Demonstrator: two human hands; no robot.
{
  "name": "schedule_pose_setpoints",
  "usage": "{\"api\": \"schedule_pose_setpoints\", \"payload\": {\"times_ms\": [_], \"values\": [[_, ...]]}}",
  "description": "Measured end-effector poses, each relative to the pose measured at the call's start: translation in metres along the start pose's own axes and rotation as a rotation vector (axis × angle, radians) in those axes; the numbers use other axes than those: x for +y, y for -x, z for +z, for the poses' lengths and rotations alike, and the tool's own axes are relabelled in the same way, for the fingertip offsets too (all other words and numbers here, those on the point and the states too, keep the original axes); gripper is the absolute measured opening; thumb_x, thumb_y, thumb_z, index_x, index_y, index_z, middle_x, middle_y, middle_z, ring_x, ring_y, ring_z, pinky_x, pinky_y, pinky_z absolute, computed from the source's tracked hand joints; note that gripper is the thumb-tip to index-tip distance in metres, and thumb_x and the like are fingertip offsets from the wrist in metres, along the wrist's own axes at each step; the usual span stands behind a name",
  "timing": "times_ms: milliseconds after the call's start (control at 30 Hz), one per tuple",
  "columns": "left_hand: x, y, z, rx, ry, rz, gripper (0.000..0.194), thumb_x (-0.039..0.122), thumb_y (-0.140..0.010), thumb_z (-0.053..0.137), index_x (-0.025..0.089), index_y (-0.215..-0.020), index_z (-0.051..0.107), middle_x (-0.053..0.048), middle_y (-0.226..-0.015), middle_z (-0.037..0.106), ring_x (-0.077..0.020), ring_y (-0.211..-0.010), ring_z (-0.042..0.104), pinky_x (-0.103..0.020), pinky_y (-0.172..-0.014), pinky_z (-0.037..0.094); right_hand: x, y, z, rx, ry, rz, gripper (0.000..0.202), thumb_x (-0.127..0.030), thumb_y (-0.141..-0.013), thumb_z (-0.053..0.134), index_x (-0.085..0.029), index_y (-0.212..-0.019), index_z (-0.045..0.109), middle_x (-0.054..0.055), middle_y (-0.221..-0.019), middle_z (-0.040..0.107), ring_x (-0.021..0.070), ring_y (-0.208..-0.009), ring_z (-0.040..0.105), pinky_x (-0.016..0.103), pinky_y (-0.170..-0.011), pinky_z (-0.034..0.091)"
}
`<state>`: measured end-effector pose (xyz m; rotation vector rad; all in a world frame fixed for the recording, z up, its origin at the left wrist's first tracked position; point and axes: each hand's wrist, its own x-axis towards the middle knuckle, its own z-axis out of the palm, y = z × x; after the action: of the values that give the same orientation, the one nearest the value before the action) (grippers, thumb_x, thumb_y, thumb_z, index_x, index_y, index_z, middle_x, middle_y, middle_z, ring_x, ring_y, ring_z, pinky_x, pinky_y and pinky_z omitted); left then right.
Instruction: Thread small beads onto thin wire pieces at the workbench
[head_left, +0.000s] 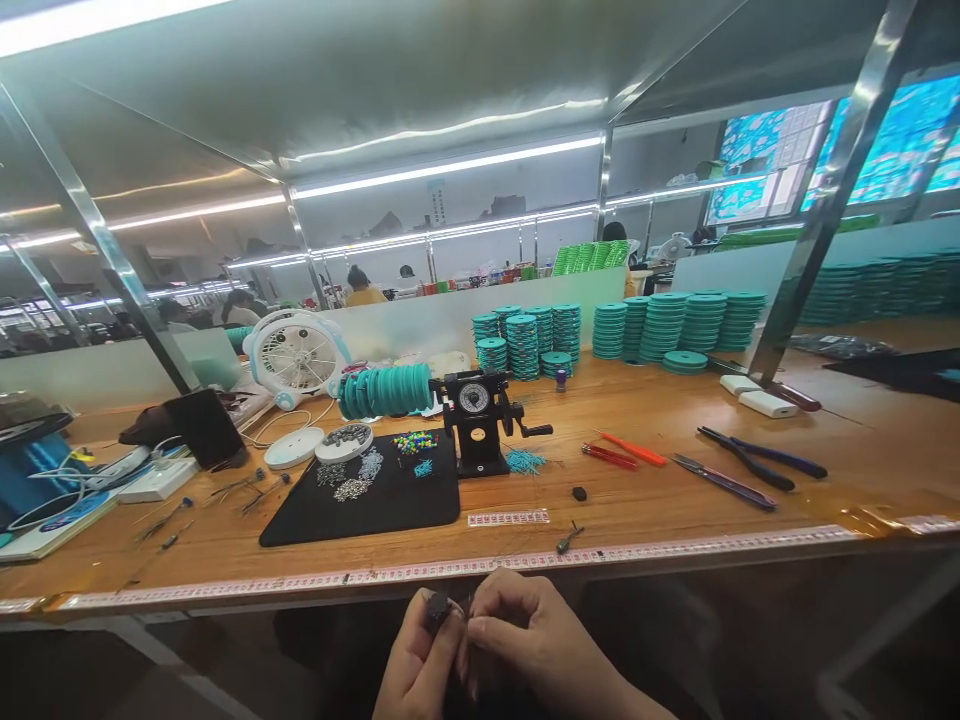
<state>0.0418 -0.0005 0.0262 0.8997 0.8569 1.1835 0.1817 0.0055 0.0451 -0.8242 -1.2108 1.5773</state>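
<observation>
Our left hand (421,655) holds a small black thing (437,608) by the table (645,512) edge. Our right hand (529,630) pinches beside it, on what we cannot tell. The long measuring tape (375,575) has marks too tiny to read

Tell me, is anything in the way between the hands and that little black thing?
Nothing visible blocks the left hand: its fingers hold the black thing. The left thumb sits between it and the right hand.
</observation>
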Motion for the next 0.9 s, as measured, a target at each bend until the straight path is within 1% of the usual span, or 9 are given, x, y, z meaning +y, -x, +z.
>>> {"api": "schedule_pose_setpoints", "payload": {"times_ms": [100,167,267,333,433,500,667,767,900], "values": [[0.000,-0.001,-0.003,-0.030,-0.082,0.042,0.028,0.041,-0.074,0.070,0.018,-0.071,0.053,0.005,-0.062,0.045,-0.0087,-0.058,0.038,-0.021,-0.056,0.035,-0.001,0.002,0.001,0.123,0.165,-0.032,0.023,-0.035,-0.074,0.065,-0.017,-0.062,0.057,0.001,-0.057,0.063,0.0147,-0.053,0.059,0.027,-0.057,0.046],[-0.001,-0.002,-0.004,-0.048,-0.123,0.050,0.028,0.042,-0.076,0.068,0.019,-0.072,0.053,0.005,-0.062,0.046,-0.0094,-0.059,0.039,-0.022,-0.057,0.036,-0.002,0.004,0.001,0.142,0.195,-0.052,0.025,-0.037,-0.074,0.065,-0.016,-0.062,0.058,0.002,-0.058,0.063,0.0150,-0.055,0.059,0.027,-0.058,0.047],[0.000,-0.002,-0.004,-0.026,-0.141,0.055,0.028,0.042,-0.076,0.067,0.019,-0.071,0.052,0.005,-0.061,0.045,-0.0098,-0.058,0.039,-0.022,-0.056,0.035,-0.001,0.005,-0.001,0.051,0.125,-0.045,0.025,-0.038,-0.073,0.066,-0.015,-0.064,0.060,0.001,-0.060,0.062,0.0143,-0.057,0.059,0.027,-0.059,0.046],[0.002,-0.001,-0.003,0.005,-0.137,0.053,0.030,0.043,-0.075,0.068,0.019,-0.069,0.052,0.005,-0.060,0.045,-0.0098,-0.057,0.038,-0.022,-0.056,0.034,-0.001,0.004,-0.003,-0.007,0.090,-0.051,0.021,-0.034,-0.070,0.068,-0.015,-0.062,0.062,0.001,-0.064,0.061,0.0138,-0.060,0.058,0.026,-0.060,0.046],[0.004,0.000,0.000,0.031,-0.156,0.057,0.032,0.045,-0.072,0.070,0.018,-0.068,0.054,0.004,-0.061,0.046,-0.0104,-0.059,0.038,-0.022,-0.057,0.036,-0.003,0.004,-0.004,-0.020,0.092,-0.072,0.013,-0.022,-0.066,0.069,-0.015,-0.057,0.064,0.001,-0.074,0.059,0.0136,-0.068,0.057,0.026,-0.064,0.045],[0.005,0.001,0.002,0.033,-0.160,0.057,0.031,0.046,-0.071,0.070,0.019,-0.070,0.056,0.003,-0.064,0.048,-0.0114,-0.062,0.041,-0.023,-0.059,0.037,-0.006,0.004,-0.004,-0.026,0.096,-0.063,0.010,-0.016,-0.064,0.067,-0.015,-0.055,0.065,0.001,-0.076,0.059,0.0139,-0.071,0.056,0.025,-0.066,0.044],[0.006,0.001,0.002,0.018,-0.128,0.027,0.028,0.044,-0.074,0.068,0.019,-0.072,0.057,0.003,-0.064,0.047,-0.0114,-0.063,0.041,-0.022,-0.060,0.037,-0.008,0.004,-0.004,-0.024,0.133,-0.063,0.010,-0.013,-0.063,0.065,-0.016,-0.054,0.066,0.000,-0.073,0.059,0.0156,-0.075,0.057,0.027,-0.071,0.043],[0.005,0.000,0.001,0.043,-0.190,0.066,0.031,0.046,-0.072,0.070,0.018,-0.069,0.056,0.003,-0.063,0.045,-0.0111,-0.061,0.039,-0.022,-0.058,0.037,-0.001,0.002,-0.005,-0.011,0.082,-0.048,0.010,-0.016,-0.064,0.066,-0.015,-0.055,0.063,0.000,-0.070,0.060,0.0138,-0.067,0.058,0.026,-0.066,0.044],[0.001,-0.001,-0.001,0.031,-0.225,0.124,0.032,0.046,-0.072,0.070,0.018,-0.067,0.055,0.003,-0.064,0.046,-0.0113,-0.061,0.040,-0.022,-0.059,0.037,0.005,-0.001,-0.001,-0.004,-0.048,-0.006,0.019,-0.027,-0.069,0.067,-0.015,-0.061,0.054,-0.001,-0.052,0.060,0.0126,-0.048,0.057,0.024,-0.051,0.043]]}}
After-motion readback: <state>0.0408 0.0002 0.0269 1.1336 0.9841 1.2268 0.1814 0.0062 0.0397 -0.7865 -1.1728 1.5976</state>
